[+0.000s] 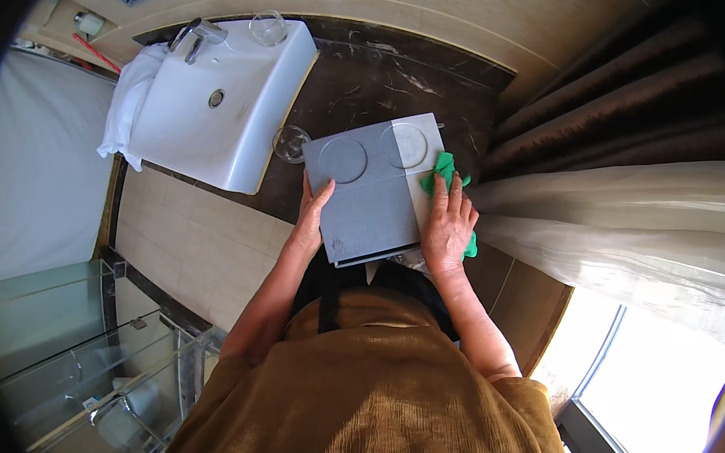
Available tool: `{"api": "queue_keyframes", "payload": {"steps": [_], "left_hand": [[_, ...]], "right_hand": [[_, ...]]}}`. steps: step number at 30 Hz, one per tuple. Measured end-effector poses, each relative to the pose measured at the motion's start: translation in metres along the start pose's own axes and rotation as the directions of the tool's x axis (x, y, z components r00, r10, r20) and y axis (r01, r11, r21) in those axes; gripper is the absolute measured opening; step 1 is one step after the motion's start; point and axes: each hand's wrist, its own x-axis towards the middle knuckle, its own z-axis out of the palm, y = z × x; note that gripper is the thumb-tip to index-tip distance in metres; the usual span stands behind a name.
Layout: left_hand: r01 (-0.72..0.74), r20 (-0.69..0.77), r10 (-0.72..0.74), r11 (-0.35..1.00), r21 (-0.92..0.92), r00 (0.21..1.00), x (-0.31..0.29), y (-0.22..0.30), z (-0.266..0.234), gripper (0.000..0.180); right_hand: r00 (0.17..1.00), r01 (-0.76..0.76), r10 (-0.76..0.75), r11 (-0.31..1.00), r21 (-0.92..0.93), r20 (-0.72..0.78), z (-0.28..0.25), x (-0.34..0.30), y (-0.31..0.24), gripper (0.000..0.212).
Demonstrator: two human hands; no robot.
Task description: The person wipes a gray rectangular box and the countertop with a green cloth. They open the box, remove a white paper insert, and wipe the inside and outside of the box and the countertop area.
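A flat grey tray (370, 206) with two round recesses and a paler strip along its right side is held in front of my body, above the near edge of the dark counter. My left hand (313, 213) grips its left edge, thumb on top and the other fingers mostly hidden beneath. At the right edge, my right hand (448, 234) presses a green cloth (444, 165) against the tray. Part of the cloth sticks out past the fingertips, and another bit shows beside the palm.
Left on the dark marble counter (350, 74) stands a white basin (255, 122) with a chrome faucet (203, 33) and a draped white towel (135, 94). One clear glass (268, 28) rests on its rim, another glass (290, 144) beside it. Curtains (622, 215) hang at right; glass panels (45, 311) stand lower left.
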Motion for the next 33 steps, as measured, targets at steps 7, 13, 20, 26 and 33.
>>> {"api": "queue_keyframes", "payload": {"steps": [7, 13, 20, 26, 33], "left_hand": [[-0.006, -0.051, 0.007, 1.000, 0.022, 0.999, 0.005, -0.019, -0.009, 0.099], [-0.049, -0.056, 0.050, 0.998, 0.032, 0.997, 0.007, -0.023, -0.007, 0.095], [-0.007, 0.024, 0.008, 0.997, -0.079, 1.000, -0.004, -0.005, -0.013, 0.081], [-0.039, -0.006, 0.039, 0.999, 0.021, 0.999, -0.050, 0.017, -0.008, 0.076], [-0.426, 0.176, 0.621, 0.280, 0.860, 0.763, -0.062, 0.019, 0.013, 0.080]], "right_hand": [[0.978, 0.208, -0.208, 0.978, -0.010, 0.029, 0.004, -0.004, -0.018, 0.053], [0.934, 0.354, -0.358, 0.931, 0.084, 0.026, 0.007, -0.016, -0.051, 0.051], [0.856, 0.394, -0.503, 0.784, 0.479, 0.120, 0.008, -0.022, -0.086, 0.054], [0.948, -0.135, -0.177, 0.525, 0.840, 0.263, -0.008, 0.023, -0.074, 0.036], [0.937, -0.224, -0.127, 0.496, 0.839, 0.325, 0.012, 0.051, -0.030, 0.031]]}}
